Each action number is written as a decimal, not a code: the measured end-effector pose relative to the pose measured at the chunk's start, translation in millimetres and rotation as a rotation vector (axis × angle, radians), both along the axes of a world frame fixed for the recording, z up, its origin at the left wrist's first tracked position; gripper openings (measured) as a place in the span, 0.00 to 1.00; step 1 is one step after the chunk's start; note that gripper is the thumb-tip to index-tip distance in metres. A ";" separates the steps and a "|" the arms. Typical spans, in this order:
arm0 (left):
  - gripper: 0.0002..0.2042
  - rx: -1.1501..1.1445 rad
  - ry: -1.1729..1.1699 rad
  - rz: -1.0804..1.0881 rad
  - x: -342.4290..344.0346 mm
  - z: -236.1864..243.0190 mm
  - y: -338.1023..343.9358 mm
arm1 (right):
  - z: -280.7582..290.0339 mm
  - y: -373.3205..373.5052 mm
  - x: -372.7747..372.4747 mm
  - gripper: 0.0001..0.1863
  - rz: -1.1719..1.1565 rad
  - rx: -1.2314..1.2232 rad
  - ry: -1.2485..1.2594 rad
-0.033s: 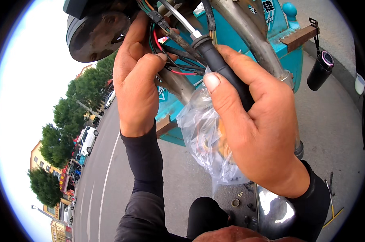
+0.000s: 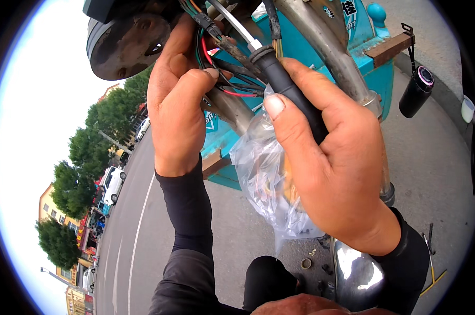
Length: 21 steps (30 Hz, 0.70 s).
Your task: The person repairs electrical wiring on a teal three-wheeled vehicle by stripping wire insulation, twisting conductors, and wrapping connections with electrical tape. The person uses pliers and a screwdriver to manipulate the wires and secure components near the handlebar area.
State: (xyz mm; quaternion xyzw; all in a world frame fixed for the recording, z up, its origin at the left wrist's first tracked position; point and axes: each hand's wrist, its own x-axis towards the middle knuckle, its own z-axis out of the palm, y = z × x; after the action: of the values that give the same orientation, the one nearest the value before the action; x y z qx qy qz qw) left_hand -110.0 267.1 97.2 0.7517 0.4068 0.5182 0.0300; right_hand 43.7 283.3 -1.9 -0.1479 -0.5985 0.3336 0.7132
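Observation:
My right hand (image 2: 337,152) is wrapped round a screwdriver (image 2: 287,86), its thumb and forefinger along the black handle. The metal shaft points up and to the left, its tip out of sight at the top. At the left, my left hand (image 2: 180,110) has its thumb pressed against a bundle of red, black and green wires (image 2: 243,86), with its other fingers partly hidden behind them. A taped wire joint (image 2: 208,25) lies just above. Beneath my right hand hangs a clear plastic bag (image 2: 264,173) with something orange inside; what holds it up is hidden.
A round, dirty lamp housing (image 2: 127,47) is beside my left hand. Metal fork tubes (image 2: 321,47) and a turquoise body (image 2: 374,94) stand behind the wires. A black cylinder (image 2: 417,92) hangs at the right. Tools (image 2: 431,257) lie on the ground; parked cars (image 2: 111,184) line the road.

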 end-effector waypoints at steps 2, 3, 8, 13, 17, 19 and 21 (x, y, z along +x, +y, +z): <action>0.34 -0.030 -0.011 -0.087 -3.6 2.2 -4.2 | 1.5 -0.5 -2.3 0.17 -0.051 0.019 -0.017; 0.34 -0.060 -0.025 -0.158 -5.1 2.6 -7.5 | 2.3 1.0 -4.1 0.18 -0.104 0.053 -0.026; 0.35 -0.078 -0.069 -0.141 -8.8 8.4 -9.5 | 6.0 1.3 -9.5 0.17 -0.251 0.142 -0.034; 0.35 -0.095 0.012 0.028 -5.7 11.6 -13.2 | 10.3 -2.4 -11.6 0.16 -0.202 0.123 -0.028; 0.30 -0.175 -0.017 -0.098 -6.4 17.1 -13.5 | 13.1 -5.3 -16.3 0.15 -0.217 0.120 -0.043; 0.28 -0.158 -0.019 -0.089 -11.6 17.0 -15.0 | 14.1 -5.8 -20.1 0.16 -0.220 0.125 -0.016; 0.30 -0.153 -0.070 -0.144 -0.5 16.6 -22.2 | 17.3 -6.7 -23.7 0.18 -0.214 0.115 0.033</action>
State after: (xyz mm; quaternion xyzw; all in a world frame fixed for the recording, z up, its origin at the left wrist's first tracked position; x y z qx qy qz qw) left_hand -110.6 244.9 113.8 0.7558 0.3889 0.5082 0.1388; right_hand 20.0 276.6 15.4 -0.1645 -0.5855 0.2232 0.7618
